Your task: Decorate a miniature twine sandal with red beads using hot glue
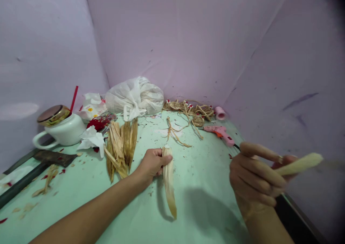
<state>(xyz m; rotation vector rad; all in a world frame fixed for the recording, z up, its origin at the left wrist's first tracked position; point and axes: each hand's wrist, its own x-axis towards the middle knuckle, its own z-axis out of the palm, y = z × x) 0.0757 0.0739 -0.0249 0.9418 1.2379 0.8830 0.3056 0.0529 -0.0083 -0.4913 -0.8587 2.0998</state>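
Observation:
My left hand (152, 163) pinches the upper end of a pale dried corn husk (169, 186) between thumb and fingers. The husk hangs down over the green tabletop, its tip darker and yellowish. Off to the right, my right hand (256, 177) is raised with its fingers closed on a pale yellowish husk strip (303, 165), which points to the right; it is slightly blurred. A pile of brown dried husks (122, 143) lies left of my left hand. Just beyond that hand are thin twisted husk cords (176, 134).
A pink glue gun (219, 132) lies at right, near a pink spool (220, 113) and tangled cord (198, 111). At the back sits a white plastic bag (136, 96). On the left stand a white mug (68, 130), crumpled tissue (92, 139) and a hatchet (55, 158). Walls enclose the table.

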